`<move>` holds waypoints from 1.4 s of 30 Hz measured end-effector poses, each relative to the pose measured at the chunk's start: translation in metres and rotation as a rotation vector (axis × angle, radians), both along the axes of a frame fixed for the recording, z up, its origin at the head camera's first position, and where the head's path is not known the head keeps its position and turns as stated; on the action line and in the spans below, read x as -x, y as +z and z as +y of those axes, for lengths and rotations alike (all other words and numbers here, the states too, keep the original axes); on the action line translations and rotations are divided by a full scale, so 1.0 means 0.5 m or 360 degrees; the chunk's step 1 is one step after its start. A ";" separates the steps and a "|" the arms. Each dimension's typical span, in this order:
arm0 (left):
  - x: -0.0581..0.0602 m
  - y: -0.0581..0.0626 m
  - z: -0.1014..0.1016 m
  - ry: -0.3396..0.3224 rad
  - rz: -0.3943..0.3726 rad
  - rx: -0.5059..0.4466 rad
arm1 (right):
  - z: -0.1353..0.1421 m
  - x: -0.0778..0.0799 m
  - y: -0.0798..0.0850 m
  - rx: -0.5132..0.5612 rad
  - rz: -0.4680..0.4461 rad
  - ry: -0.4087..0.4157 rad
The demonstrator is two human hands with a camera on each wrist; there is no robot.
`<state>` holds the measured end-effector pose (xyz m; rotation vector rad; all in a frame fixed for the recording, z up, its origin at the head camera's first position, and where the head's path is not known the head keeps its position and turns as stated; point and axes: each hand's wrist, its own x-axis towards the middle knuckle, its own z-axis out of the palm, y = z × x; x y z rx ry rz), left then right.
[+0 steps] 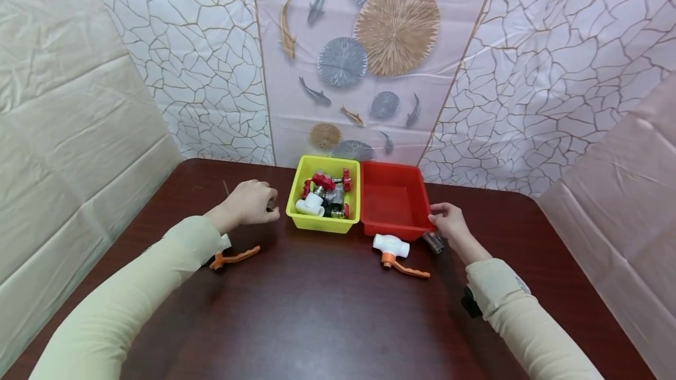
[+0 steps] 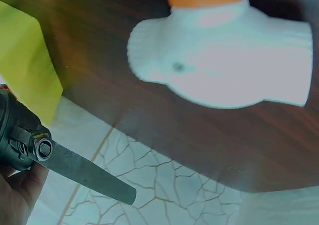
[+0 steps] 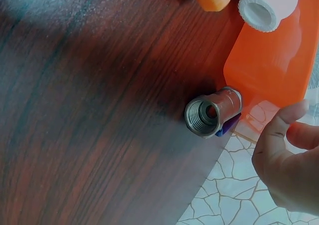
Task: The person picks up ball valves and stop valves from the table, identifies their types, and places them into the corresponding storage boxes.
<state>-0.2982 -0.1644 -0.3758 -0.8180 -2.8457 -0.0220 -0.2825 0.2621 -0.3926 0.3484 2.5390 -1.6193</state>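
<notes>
In the left wrist view, my left hand [image 1: 250, 203] holds a dark valve [image 2: 17, 130] with a flat grey lever [image 2: 89, 172]. In the head view the hand covers most of it, left of the yellow bin [image 1: 323, 224]. My right hand [image 1: 450, 223] is at the right rim of the red bin [image 1: 393, 231], thumb and index finger bent but apart. Whether the fingertips press on the rim is unclear. Just below that hand lies a threaded metal fitting [image 3: 214, 112]. A white ball valve [image 1: 391, 245] with an orange handle lies before the red bin.
Inside the yellow bin are several fittings, including a white elbow [image 1: 310, 205] and red-handled valves [image 1: 323, 181]. Another white valve [image 2: 224, 55] with an orange handle [image 1: 235, 257] lies below the left wrist. Patterned cloth walls [image 1: 211, 57] surround the dark brown table [image 1: 317, 309].
</notes>
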 end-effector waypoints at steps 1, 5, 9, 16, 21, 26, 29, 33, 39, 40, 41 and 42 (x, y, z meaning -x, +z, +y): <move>0.000 0.003 0.001 -0.0010 0.0012 0.0002 | -0.001 0.000 0.001 -0.0003 -0.0003 0.0006; 0.002 0.017 0.007 -0.0072 0.0069 -0.0029 | -0.005 0.001 0.002 -0.0014 -0.0012 0.0018; 0.006 0.035 0.020 -0.0135 0.0130 -0.0053 | -0.001 0.003 0.000 -0.0004 -0.0010 0.0022; 0.012 0.073 0.049 -0.0192 0.0188 0.0001 | -0.001 0.002 -0.001 0.0043 0.0001 0.0040; 0.017 0.101 0.082 -0.0315 0.0202 0.0027 | 0.002 0.001 -0.003 0.0041 0.0001 0.0032; 0.017 0.126 0.122 -0.0384 0.0238 0.0046 | 0.001 0.002 0.002 0.0032 0.0006 0.0047; 0.015 0.136 0.145 -0.0419 0.0242 0.0061 | -0.001 0.001 0.006 0.0015 -0.0002 0.0055; 0.015 0.144 0.176 -0.0507 0.0241 0.0095 | -0.002 0.000 0.008 -0.0007 -0.0016 0.0058; 0.025 0.150 0.224 -0.0710 0.0101 0.0075 | -0.001 0.001 0.009 -0.0036 -0.0019 0.0064; 0.026 0.150 0.233 -0.0741 0.0059 0.0069 | -0.001 0.001 0.008 -0.0034 -0.0020 0.0065; 0.027 0.149 0.241 -0.0768 0.0024 0.0070 | -0.002 0.000 0.007 -0.0031 -0.0021 0.0072; 0.027 0.148 0.250 -0.0790 0.0000 0.0077 | -0.003 0.001 0.007 -0.0027 -0.0027 0.0069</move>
